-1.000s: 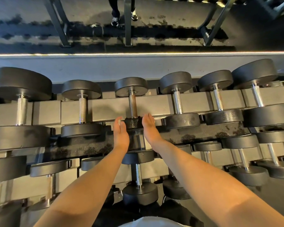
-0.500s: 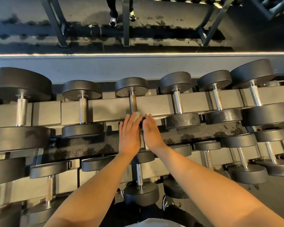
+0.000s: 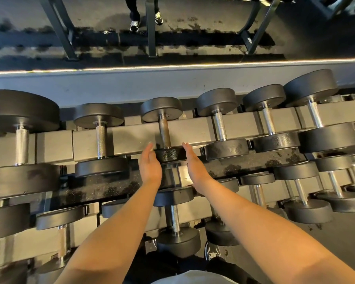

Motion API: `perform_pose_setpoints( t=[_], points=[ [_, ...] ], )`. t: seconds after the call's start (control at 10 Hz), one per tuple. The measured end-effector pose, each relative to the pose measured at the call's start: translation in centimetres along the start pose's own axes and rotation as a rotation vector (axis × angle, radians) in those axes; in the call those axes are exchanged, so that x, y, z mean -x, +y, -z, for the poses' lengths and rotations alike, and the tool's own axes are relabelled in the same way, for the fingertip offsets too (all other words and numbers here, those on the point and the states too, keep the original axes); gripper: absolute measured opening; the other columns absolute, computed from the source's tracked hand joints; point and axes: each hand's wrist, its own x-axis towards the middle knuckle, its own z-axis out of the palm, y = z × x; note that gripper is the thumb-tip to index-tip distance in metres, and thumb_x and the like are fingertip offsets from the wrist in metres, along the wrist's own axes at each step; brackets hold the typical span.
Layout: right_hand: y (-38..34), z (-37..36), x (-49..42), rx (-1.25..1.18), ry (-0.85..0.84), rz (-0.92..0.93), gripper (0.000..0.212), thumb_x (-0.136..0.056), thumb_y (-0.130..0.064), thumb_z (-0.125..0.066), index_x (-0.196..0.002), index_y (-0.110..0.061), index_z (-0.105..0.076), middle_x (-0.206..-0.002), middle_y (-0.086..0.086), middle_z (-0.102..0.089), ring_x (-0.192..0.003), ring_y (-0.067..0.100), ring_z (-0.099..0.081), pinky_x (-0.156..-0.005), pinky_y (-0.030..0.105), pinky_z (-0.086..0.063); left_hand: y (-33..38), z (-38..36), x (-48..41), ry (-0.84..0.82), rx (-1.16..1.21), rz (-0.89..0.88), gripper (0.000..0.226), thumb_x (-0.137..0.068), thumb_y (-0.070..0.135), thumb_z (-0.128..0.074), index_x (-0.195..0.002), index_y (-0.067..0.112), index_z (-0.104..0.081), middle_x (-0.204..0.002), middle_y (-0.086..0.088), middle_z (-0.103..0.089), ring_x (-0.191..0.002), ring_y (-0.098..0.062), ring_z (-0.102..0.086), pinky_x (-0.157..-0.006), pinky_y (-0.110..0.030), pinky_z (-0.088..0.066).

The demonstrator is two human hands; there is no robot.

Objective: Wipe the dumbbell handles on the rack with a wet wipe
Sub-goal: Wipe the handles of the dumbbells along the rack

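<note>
Straight hands flanking dumbbell

black dumbbell heads, one near head speckled pale; silver knurled handles, the middle handle brownish; grey rack rail.

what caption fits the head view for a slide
Left hand and right hand, fingers straight, flank the near head of a top-row dumbbell on the rack.

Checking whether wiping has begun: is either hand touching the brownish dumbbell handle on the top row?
Apart. The head view shows the left hand and right hand flanking the near weight head, with the brownish handle bare above them.
</note>
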Motion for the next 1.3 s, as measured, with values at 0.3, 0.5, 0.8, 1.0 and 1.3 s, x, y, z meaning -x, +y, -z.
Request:
perform_pose_setpoints(
  t=[0.3,0.5,0.8,1.0,1.3],
  points=[
    [0.7,0.8,-0.1,-0.305,0.148,-0.033,0.053,-0.107,-0.054,-0.023,-0.146,-0.028,-0.047,-0.151,-0.003,-0.048,-0.142,0.014,-0.04,-0.114,0.035,-0.029,1.9,-4.3,2.1,-0.293,-1.327,-0.748,0.065,-0.099,0.022,-0.053,-0.158,0.03,-0.025,-0.167,0.008,-0.021,-0.156,-0.027,0.006,-0.115,-0.061,0.02],
    [0.8,1.2,0.0,-0.221,0.172,-0.038,0.054,-0.107,-0.052,-0.022,-0.154,-0.027,-0.035,-0.154,0.001,-0.042,-0.146,0.018,-0.033,-0.113,0.031,-0.022,1.3,-4.7,2.0,-0.47,-1.541,-0.898,0.071,-0.096,0.027,-0.061,-0.158,0.031,-0.026,-0.164,0.009,-0.028,-0.156,-0.027,0.009,-0.12,-0.065,0.007],
    [1.1,-3.0,0.3,0.244,0.145,0.175,0.054,-0.109,-0.042,-0.022,-0.159,-0.021,-0.021,-0.168,-0.001,-0.007,-0.155,0.013,-0.002,-0.127,0.042,-0.005,-1.8,2.1,1.3,-0.088,-0.527,-0.361,0.049,-0.109,0.024,-0.034,-0.158,0.022,-0.027,-0.158,-0.005,-0.039,-0.146,-0.021,-0.036,-0.121,-0.047,-0.03],
    [1.6,-3.4,0.4,0.379,0.158,0.185,0.053,-0.111,-0.032,-0.019,-0.157,-0.006,-0.023,-0.166,0.01,-0.014,-0.155,0.023,-0.006,-0.124,0.029,-0.002,-1.4,2.1,0.7,-0.001,-0.228,0.15,0.042,-0.11,0.027,-0.034,-0.148,0.016,-0.046,-0.128,-0.008,-0.061,-0.114,-0.023,-0.06,-0.098,-0.034,-0.049],
    [5.3,-1.5,3.4,0.258,0.211,0.092,0.043,-0.106,-0.033,-0.04,-0.147,-0.019,-0.046,-0.147,0.006,-0.041,-0.137,0.023,-0.041,-0.116,0.041,-0.036,-2.6,2.0,6.1,-0.184,-0.033,0.298,0.02,-0.106,0.028,-0.044,-0.105,0.028,-0.064,-0.104,0.001,-0.064,-0.09,-0.009,-0.054,-0.072,-0.026,-0.04]
  ],
)
